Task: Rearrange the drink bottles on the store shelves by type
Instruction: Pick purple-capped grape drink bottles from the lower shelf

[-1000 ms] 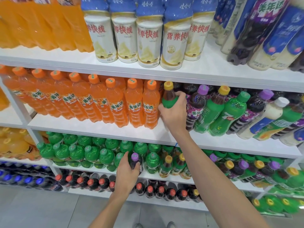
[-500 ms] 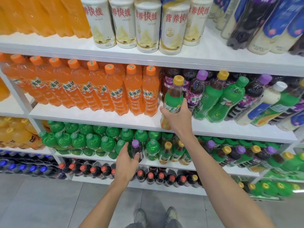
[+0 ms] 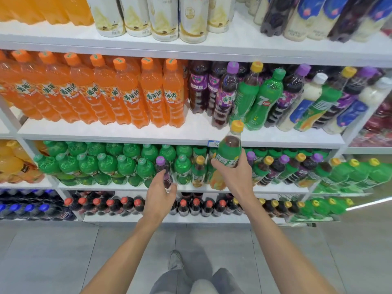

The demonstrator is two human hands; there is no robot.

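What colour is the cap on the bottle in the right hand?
Yellow. The cap tops a green-labelled bottle, and shows clearly in the head view.

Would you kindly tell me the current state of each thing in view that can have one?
Yellow-capped green-label bottle: capped, lifted, gripped roughly upright by right hand.
Purple-capped bottle: capped, gripped by left hand among green-capped bottles.
Orange soda bottles: capped, standing in a row.
7-Up bottle: capped, standing.
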